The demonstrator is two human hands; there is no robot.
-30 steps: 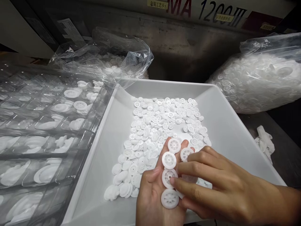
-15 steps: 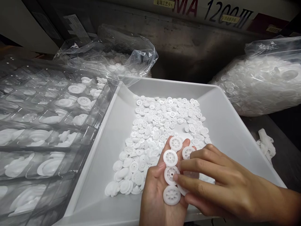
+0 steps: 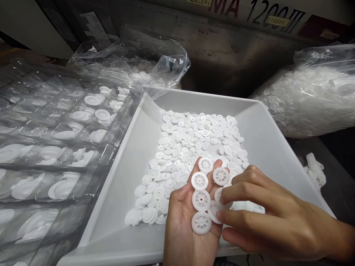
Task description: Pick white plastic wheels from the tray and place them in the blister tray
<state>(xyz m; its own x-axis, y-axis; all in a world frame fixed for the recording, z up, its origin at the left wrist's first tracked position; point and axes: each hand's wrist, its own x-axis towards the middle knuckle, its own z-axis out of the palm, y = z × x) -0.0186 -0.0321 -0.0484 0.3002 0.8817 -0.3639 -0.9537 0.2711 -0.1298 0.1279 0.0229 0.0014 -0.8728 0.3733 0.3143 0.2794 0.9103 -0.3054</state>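
Observation:
My left hand [image 3: 191, 221] is palm up over the near side of a light grey tub [image 3: 119, 155]. Several white spoked plastic wheels [image 3: 201, 200] lie across its palm and fingers, some side by side, some overlapping. From the right, my right hand [image 3: 266, 214] reaches over with bent, spread fingers. Its fingertips touch the wheels on the right side of the palm and partly cover them. Beneath and beyond my hands, a heap of similar white wheels [image 3: 177, 147] covers much of the tub floor.
Clear blister trays [image 3: 55, 129] with white plastic parts in their pockets stand at the left. Behind the tub sits an opened clear bag [image 3: 166, 62] of white parts. A full clear bag [image 3: 313, 99] and a crumpled white item [image 3: 314, 170] are at the right.
My right fingers have drawn back slightly to the right, off the middle wheel of the left row. More wheels on my left palm now show. The view has shifted a little.

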